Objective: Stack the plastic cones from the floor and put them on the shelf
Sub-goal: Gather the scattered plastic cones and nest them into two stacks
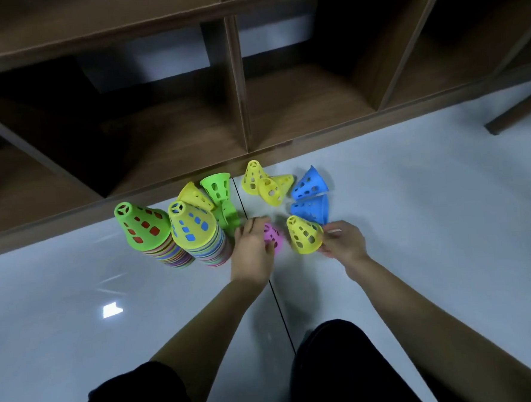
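Observation:
Two tall stacks of perforated plastic cones stand on the floor: one topped by a green cone (141, 225), one by a yellow cone (191, 225). My left hand (252, 242) grips a pink cone (273, 236). Beside it, a yellow cone (305, 235) is held at its rim by my right hand (343, 241). Loose cones lie behind them: two blue cones (309, 186), three yellow cones (264, 182), a yellow cone (195, 197) and green cones (216, 185) near the stacks.
A dark wooden shelf unit (238, 87) with open cubbies runs along the far side, its base board just behind the cones. The floor (428, 191) is glossy pale tile. My knees (336, 367) fill the bottom of the view.

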